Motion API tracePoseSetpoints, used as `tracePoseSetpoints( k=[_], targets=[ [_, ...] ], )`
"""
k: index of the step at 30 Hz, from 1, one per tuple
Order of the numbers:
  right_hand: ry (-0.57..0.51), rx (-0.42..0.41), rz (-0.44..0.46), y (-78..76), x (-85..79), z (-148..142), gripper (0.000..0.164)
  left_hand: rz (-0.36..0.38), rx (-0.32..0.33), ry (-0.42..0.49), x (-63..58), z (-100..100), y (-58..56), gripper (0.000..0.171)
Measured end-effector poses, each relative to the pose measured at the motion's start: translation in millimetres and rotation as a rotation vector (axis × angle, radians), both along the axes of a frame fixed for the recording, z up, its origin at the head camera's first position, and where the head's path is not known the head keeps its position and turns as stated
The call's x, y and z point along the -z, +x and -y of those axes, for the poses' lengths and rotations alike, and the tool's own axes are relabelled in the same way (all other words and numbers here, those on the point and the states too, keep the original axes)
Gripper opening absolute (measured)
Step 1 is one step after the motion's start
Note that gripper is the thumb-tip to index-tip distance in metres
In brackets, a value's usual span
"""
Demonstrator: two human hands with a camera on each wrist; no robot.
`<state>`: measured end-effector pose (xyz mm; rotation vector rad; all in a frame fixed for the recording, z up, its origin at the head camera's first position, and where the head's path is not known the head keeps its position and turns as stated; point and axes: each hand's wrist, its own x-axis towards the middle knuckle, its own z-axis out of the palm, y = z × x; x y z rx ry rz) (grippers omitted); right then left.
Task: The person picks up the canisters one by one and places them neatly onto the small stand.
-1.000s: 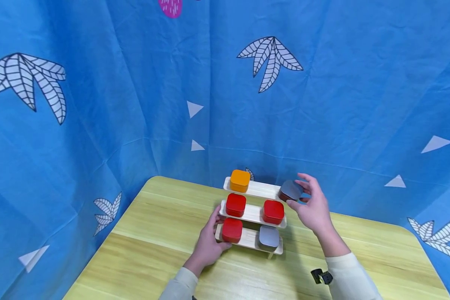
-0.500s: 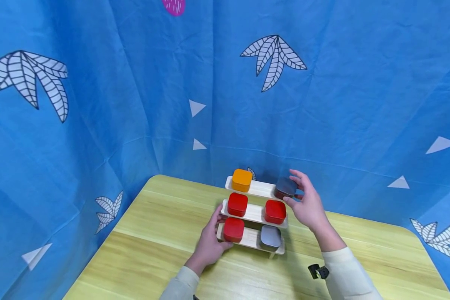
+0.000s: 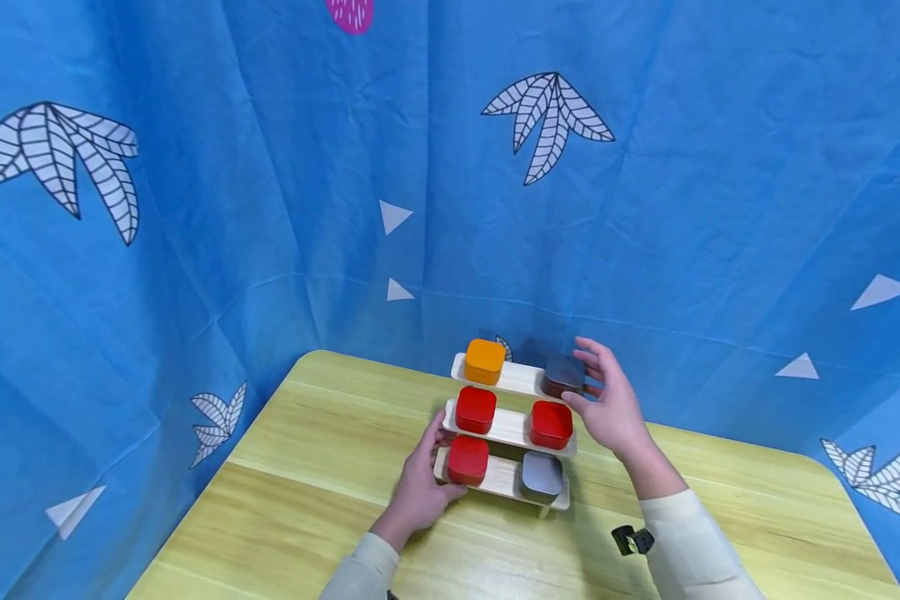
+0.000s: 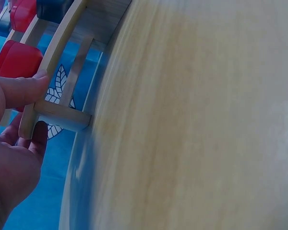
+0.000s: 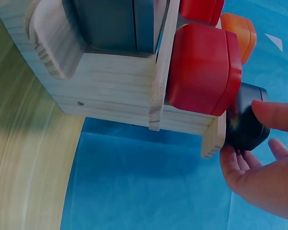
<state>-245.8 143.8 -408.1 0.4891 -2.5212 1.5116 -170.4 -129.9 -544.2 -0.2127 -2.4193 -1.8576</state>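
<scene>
A three-tier wooden rack stands on the table with square, round-cornered tins on its steps. My left hand grips the rack's left end; the left wrist view puts the thumb on top of the lowest step and the fingers beneath. At the right end of the top step is a dark tin. My right hand holds it, thumb against its lid side and fingers low behind it in the right wrist view. An orange tin sits at the top step's left end.
Two red tins, left and right, occupy the middle step. The bottom step bears a red tin and a grey one. Blue patterned cloth hangs behind the wooden table.
My right hand has shifted left with the dark tin, which was tilted at the top step's end and now sits more level and further in. My left hand keeps its grip.
</scene>
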Motion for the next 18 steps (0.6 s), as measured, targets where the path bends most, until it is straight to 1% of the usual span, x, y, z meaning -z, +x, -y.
tracePoseSetpoints(
  k=[6, 13, 18],
  targets=[
    [-0.038, -0.011, 0.021, 0.2, 0.6, 2.4, 0.082, 0.003, -0.002, -0.004, 0.0, -0.8, 0.6, 0.120],
    [-0.064, -0.017, 0.033, 0.3, 0.5, 3.5, 0.082, -0.021, -0.001, -0.012, 0.6, -0.4, 0.7, 0.120],
    [-0.085, -0.029, 0.039, 0.9, 0.8, 3.7, 0.082, -0.011, -0.007, -0.024, 0.6, -0.4, 0.8, 0.120]
  ],
)
